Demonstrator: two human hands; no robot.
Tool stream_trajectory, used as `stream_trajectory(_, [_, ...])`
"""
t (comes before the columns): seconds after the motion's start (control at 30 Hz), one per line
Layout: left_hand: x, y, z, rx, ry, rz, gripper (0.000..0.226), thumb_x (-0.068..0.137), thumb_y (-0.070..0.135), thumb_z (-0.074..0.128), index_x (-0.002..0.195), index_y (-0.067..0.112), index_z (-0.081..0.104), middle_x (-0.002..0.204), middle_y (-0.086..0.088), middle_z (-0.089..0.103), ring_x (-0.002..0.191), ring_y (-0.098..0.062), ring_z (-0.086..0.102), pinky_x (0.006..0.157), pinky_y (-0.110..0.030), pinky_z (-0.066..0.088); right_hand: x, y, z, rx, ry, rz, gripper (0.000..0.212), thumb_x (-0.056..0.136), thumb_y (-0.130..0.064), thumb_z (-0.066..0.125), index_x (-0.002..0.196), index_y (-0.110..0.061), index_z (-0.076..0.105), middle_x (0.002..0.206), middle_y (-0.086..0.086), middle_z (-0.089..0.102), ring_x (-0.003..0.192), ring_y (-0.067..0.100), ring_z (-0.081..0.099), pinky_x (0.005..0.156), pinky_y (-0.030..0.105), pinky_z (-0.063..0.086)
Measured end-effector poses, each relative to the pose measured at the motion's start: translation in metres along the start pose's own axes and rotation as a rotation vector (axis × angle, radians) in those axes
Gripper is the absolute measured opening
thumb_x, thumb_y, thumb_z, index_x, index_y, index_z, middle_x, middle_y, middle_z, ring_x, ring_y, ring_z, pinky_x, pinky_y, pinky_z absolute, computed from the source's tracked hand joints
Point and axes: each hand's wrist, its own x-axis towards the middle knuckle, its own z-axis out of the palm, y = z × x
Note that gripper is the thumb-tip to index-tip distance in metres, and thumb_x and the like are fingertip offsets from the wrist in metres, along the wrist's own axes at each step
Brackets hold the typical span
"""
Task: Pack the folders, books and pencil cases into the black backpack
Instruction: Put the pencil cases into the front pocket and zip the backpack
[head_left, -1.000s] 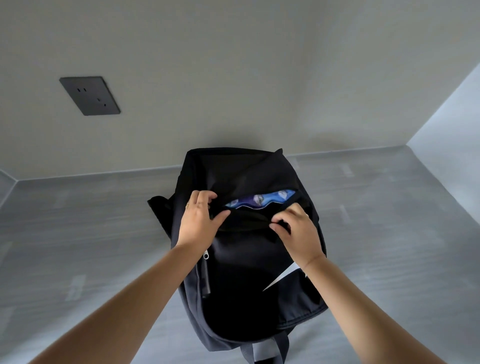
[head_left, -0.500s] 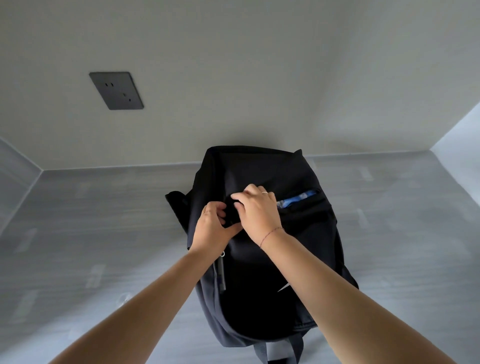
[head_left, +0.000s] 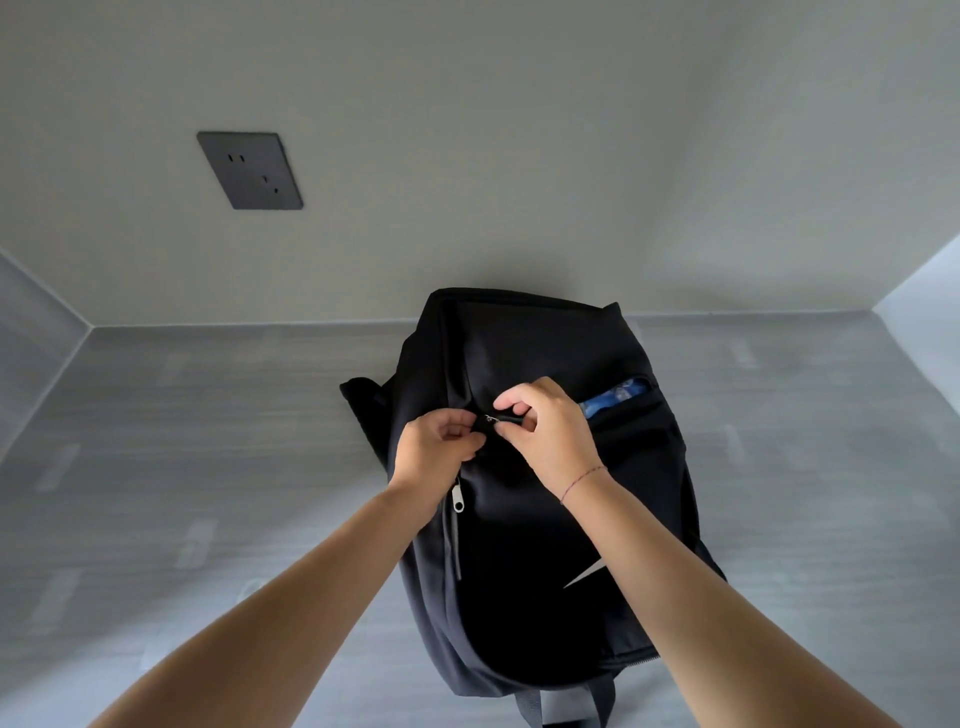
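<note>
Both hands at front pocket of black backpack (head_left: 540, 519) upright on grey surface (head_left: 208, 467): left hand (head_left: 436, 449) pinching fabric, right hand (head_left: 545, 434) pinching zipper pull (head_left: 506, 418); blue pencil case (head_left: 615, 397) inside, pocket unzipped; packing apparently near done.

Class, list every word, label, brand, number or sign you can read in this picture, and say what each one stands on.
No readable words or numbers anywhere.
Black backpack: a white mark, partly hidden by the right arm; a shape, no letters.
Blue patterned item in the open pocket: print too small to read.
Wall socket plate: only holes, no text.
</note>
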Motion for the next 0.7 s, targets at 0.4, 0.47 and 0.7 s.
stream_trajectory(0.4, [-0.002,0.014,-0.001,0.207,0.024,0.264,0.03,0.082,0.008,0.067,0.107,0.022,0.057,0.076,0.005,0.056,0.07,-0.006,0.054,0.069,-0.012,0.046,0.004,-0.013,0.0,-0.259,0.118,-0.083,0.016,0.086,-0.026,0.064,0.079,-0.011,0.063,0.081,0.002,0.063,0.072,0.017,0.059,0.068,0.033,0.051])
stream_trajectory(0.47, [-0.002,0.017,-0.003,0.361,-0.021,0.399,0.029,0.084,0.01,0.065,0.107,0.026,0.06,0.072,0.007,0.051,0.066,-0.004,0.049,0.067,-0.007,0.042,0.005,-0.014,-0.001,-0.145,0.081,0.015,0.015,0.089,-0.025,0.058,0.087,-0.011,0.061,0.084,-0.001,0.061,0.074,0.016,0.059,0.074,0.032,0.05])
stream_trajectory(0.7, [0.016,0.017,-0.016,0.527,-0.173,0.487,0.013,0.08,0.017,0.072,0.091,0.013,0.066,0.086,0.007,0.053,0.075,-0.007,0.055,0.071,-0.008,0.044,0.012,-0.011,-0.009,0.135,-0.004,0.162,0.004,0.088,-0.015,0.06,0.089,-0.013,0.063,0.082,-0.004,0.064,0.072,0.004,0.06,0.062,0.009,0.045])
